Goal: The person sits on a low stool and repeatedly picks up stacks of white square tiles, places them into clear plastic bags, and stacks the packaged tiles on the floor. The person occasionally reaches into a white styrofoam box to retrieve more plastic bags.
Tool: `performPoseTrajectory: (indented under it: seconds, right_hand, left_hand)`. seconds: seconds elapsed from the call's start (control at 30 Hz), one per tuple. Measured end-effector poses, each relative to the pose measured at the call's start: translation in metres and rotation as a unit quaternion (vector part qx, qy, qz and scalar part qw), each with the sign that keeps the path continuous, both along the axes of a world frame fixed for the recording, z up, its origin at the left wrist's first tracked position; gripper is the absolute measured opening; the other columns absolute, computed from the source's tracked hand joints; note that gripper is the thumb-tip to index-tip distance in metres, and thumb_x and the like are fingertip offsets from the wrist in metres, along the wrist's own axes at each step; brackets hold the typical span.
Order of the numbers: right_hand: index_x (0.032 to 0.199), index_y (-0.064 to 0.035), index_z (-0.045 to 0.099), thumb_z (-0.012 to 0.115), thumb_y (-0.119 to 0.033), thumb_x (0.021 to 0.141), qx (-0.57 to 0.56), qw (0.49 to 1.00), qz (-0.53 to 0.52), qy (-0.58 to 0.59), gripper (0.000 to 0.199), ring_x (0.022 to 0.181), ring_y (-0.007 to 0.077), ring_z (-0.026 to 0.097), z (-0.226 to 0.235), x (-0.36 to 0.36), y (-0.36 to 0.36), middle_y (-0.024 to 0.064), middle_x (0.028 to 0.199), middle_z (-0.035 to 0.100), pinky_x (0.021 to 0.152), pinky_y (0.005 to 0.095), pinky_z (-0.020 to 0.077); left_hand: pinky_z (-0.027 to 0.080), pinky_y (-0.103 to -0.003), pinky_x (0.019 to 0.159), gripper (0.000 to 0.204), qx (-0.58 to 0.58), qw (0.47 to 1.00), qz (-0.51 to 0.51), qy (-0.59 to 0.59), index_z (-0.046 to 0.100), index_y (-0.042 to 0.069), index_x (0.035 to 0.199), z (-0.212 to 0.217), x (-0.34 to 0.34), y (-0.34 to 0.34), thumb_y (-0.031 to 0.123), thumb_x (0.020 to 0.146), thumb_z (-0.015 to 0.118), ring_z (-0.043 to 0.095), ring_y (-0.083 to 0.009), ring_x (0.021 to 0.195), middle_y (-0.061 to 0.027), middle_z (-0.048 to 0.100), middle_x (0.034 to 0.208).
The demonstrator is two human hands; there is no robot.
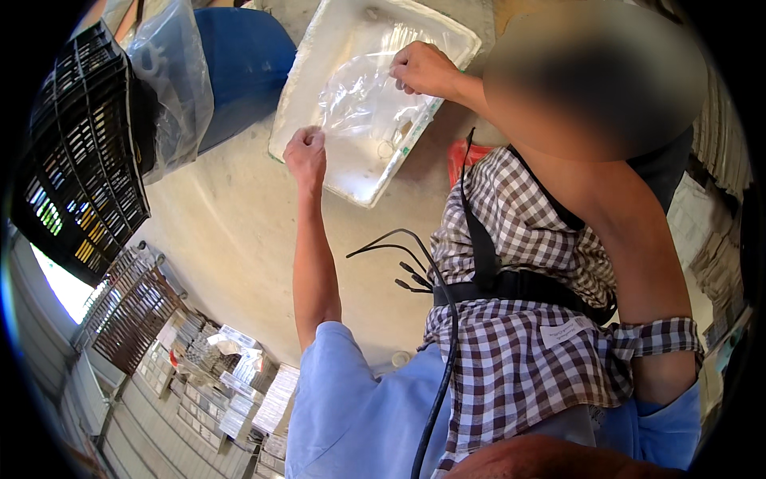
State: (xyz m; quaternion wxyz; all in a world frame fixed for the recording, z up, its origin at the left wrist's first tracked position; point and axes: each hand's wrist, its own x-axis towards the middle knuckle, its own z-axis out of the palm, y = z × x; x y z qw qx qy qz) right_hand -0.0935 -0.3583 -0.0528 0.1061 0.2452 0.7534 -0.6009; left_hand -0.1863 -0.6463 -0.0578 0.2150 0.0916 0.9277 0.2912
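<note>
A clear plastic bag is spread between my two hands over a white foam box. My left hand is closed in a pinch at the bag's lower left edge, above the box's near left side. Farther off and to the right, my right hand pinches the bag's other side, its fingertips curled over the film. Thin white strips lie toward the far end of the box. A small ring-shaped item shows near the box's right wall; its kind is unclear.
To the left stands a blue drum with a clear plastic sheet beside it. A black slatted crate is farther left. Something red sits right of the box. Black cables hang before my checked apron.
</note>
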Motion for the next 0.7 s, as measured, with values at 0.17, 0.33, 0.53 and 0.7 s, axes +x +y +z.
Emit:
performPoseTrajectory:
  seconds: [0.17, 0.33, 0.53, 0.7]
  right_hand:
    - [0.075, -0.0014, 0.072, 0.057, -0.018, 0.081, 0.009, 0.992, -0.118, -0.039, 0.023, 0.062, 0.0214, 0.068, -0.010, -0.010, 0.016, 0.0112, 0.067, 0.069, 0.068, 0.0350, 0.0543]
    - [0.077, 0.0040, 0.069, 0.067, -0.025, 0.088, -0.039, 0.964, -0.263, 0.028, 0.031, 0.057, 0.0134, 0.062, -0.002, -0.024, 0.053, 0.0080, 0.068, 0.067, 0.053, 0.0274, 0.0514]
    - [0.069, 0.0000, 0.068, 0.063, -0.013, 0.083, -0.130, 0.937, -0.305, 0.114, 0.020, 0.057, 0.0165, 0.061, 0.030, -0.024, 0.083, 0.0112, 0.066, 0.066, 0.054, 0.0307, 0.0479]
    - [0.067, -0.0013, 0.066, 0.063, -0.016, 0.085, -0.099, 0.967, -0.193, 0.133, 0.024, 0.053, 0.0138, 0.058, 0.054, -0.025, 0.073, 0.0089, 0.061, 0.063, 0.050, 0.0300, 0.0458]
  left_hand:
    - [0.053, -0.047, 0.084, 0.027, -0.270, 0.961, -0.038, 0.039, 0.073, 0.009, 0.102, -0.029, -0.004, -0.025, 0.023, 0.085, 0.057, 0.068, -0.0397, 0.093, -0.0199, 0.071, 0.102]
    - [0.052, -0.050, 0.087, 0.024, -0.404, 0.911, -0.080, -0.013, 0.072, 0.007, 0.097, -0.071, 0.019, -0.038, 0.016, 0.083, 0.054, 0.068, -0.0392, 0.101, -0.0195, 0.071, 0.105]
    - [0.048, -0.046, 0.096, 0.039, -0.401, 0.907, -0.123, -0.051, 0.060, 0.002, 0.117, -0.063, 0.044, -0.005, 0.023, 0.084, 0.063, 0.059, -0.0365, 0.119, -0.0211, 0.061, 0.127]
    - [0.038, -0.044, 0.109, 0.075, -0.008, 0.972, -0.117, 0.202, 0.041, -0.006, 0.140, 0.004, 0.023, 0.053, 0.023, 0.082, 0.077, 0.048, -0.0398, 0.129, -0.0274, 0.049, 0.139]
